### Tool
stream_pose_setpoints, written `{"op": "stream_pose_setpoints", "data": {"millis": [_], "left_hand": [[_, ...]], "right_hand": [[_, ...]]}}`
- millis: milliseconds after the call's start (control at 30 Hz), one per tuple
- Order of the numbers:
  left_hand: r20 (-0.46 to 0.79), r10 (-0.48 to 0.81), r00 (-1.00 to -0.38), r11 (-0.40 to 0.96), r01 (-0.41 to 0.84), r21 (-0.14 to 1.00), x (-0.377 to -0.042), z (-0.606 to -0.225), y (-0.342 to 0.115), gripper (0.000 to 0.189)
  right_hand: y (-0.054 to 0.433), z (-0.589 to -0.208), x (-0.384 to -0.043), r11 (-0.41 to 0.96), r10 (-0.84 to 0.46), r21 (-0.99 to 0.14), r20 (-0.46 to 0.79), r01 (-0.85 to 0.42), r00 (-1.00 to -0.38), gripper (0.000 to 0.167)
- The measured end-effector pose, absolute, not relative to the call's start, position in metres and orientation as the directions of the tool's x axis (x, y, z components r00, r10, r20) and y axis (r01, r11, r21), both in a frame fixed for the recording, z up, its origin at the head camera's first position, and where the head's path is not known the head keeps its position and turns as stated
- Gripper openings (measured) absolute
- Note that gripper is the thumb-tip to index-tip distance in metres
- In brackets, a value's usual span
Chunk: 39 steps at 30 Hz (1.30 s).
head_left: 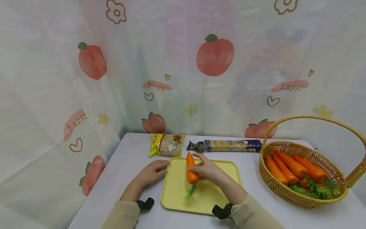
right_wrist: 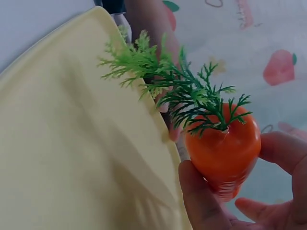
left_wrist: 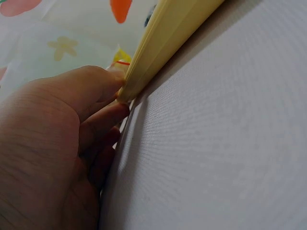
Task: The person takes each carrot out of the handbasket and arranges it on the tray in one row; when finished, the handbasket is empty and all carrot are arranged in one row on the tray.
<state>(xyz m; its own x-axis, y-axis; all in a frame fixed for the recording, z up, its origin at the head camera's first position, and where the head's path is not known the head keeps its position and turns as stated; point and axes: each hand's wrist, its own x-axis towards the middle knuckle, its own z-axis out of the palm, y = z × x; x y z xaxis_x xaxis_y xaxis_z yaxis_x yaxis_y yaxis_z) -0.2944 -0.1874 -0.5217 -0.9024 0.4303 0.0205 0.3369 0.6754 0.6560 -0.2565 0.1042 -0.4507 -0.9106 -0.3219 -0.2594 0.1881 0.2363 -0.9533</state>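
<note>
Over the yellow tray, my right hand holds an orange carrot between thumb and fingers. The carrot's green leafy top points toward me, its tip toward the back. In the right wrist view the carrot stands clear of the tray surface, which carries its shadow. My left hand is at the tray's far left corner. In the left wrist view the thumb and index finger of that hand pinch the tray's rim; the other fingers are partly in shadow.
A wicker basket with a tall handle stands at the right, holding several carrots. Behind the tray lie a yellow-ended bag of pale grains and a long noodle-like packet. A patterned curtain hangs behind the white table.
</note>
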Motion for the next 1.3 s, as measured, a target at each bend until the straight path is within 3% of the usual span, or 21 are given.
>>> {"op": "stream_pose_setpoints", "data": {"millis": [533,933,1300], "left_hand": [[0.009,0.411,-0.912,0.679,0.312,0.665,-0.292,-0.518,-0.186,0.046],[0.020,0.424,-0.906,0.677,0.331,0.657,-0.293,-0.518,-0.187,0.047],[0.039,0.429,-0.902,0.663,0.344,0.665,-0.291,-0.515,-0.186,0.046]], "right_hand": [[0.061,-0.464,-0.262,0.267,-0.379,-0.938,-0.315,0.223,-0.870,0.076],[0.044,-0.469,-0.259,0.307,-0.381,-0.935,-0.289,0.175,-0.878,0.073],[0.036,-0.473,-0.261,0.445,-0.321,-0.891,-0.249,0.086,-0.914,0.070]]}}
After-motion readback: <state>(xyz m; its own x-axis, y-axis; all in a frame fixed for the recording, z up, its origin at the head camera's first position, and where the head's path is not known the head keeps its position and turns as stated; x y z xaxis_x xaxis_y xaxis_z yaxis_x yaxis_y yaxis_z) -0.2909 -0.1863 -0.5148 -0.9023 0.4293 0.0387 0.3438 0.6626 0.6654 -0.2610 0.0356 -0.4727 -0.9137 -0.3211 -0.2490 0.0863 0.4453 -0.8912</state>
